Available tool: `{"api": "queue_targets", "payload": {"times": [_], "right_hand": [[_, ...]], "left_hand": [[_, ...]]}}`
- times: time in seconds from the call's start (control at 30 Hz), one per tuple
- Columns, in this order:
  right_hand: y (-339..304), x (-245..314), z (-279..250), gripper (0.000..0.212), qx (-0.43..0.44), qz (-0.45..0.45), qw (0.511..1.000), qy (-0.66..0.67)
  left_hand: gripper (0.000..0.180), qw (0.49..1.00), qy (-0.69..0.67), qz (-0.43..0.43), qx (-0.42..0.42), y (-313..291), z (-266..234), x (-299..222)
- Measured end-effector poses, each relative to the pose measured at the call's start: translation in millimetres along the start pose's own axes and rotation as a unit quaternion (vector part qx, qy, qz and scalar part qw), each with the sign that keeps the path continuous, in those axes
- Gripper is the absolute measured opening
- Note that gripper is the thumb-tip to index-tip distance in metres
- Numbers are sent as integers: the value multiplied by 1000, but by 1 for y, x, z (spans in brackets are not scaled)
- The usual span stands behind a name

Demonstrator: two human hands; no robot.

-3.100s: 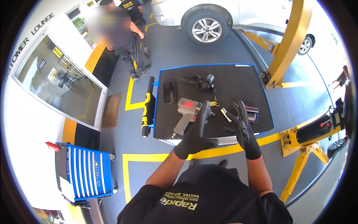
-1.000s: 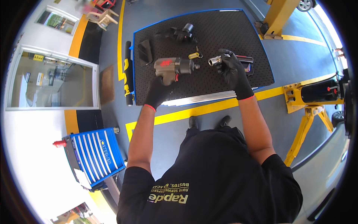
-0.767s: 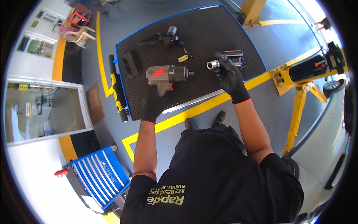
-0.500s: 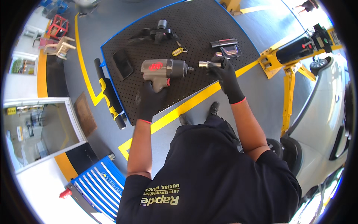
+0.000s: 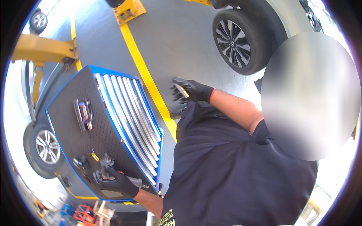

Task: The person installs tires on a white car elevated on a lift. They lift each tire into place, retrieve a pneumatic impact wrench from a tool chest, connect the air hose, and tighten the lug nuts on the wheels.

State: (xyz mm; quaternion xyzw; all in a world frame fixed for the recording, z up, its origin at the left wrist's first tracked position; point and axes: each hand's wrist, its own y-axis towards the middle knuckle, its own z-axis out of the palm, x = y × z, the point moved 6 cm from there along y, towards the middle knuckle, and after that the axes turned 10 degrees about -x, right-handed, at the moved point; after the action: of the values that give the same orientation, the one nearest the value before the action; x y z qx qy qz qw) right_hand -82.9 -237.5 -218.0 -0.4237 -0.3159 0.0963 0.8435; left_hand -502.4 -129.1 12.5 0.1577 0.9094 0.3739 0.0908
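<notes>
Socket (image 5: 182, 90) has shifted since half a second ago: it was just off the impact wrench (image 5: 107, 161)'s nose above the counter (image 5: 66, 113); now well apart, carried past the counter's edge. View has swung round too, counter now on its left side.

Socket: silver, short, clamped in the gloved right hand (image 5: 194, 89), near the wearer's waist, above grey floor. Hands well apart. Left hand (image 5: 116, 182) lies across the wrench's body, grey grip showing beyond the wrist; cannot tell how tightly the fingers close, nor whether the tool is lifted.

About the wrench: yellow-tagged keys (image 5: 95, 156) just beside the nose; dark tool with a round end (image 5: 78, 162) near them. Farther up the black mat, a chrome-and-black piece (image 5: 83, 114), blurred.

Counter has blue edging, silver drawer fronts (image 5: 132, 128) facing the wearer. Beyond: yellow floor line (image 5: 137, 62), dark-and-silver car wheel (image 5: 241, 43), yellow lift post (image 5: 43, 48), red chair (image 5: 84, 213) at the far lower rim.
</notes>
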Motion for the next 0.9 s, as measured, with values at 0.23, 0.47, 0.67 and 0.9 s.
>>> {"api": "queue_targets", "payload": {"times": [0.23, 0.47, 0.67, 0.9], "right_hand": [[35, -67, -277, 15, -132, -29, 974, 183], [49, -110, -434, 13, -316, 24, 930, -185], [95, -101, -498, 36, 74, -456, 449, -765], [114, -59, -409, 21, -68, 46, 890, -447]], "left_hand": [[44, 985, 133, -25, 111, 14, 93, 0], [51, 988, 103, 114, 27, 13, 89, -39], [67, 971, -177, -71, 145, -147, 145, -148], [56, 231, -269, -910, -214, -449, 282, -47]]}}
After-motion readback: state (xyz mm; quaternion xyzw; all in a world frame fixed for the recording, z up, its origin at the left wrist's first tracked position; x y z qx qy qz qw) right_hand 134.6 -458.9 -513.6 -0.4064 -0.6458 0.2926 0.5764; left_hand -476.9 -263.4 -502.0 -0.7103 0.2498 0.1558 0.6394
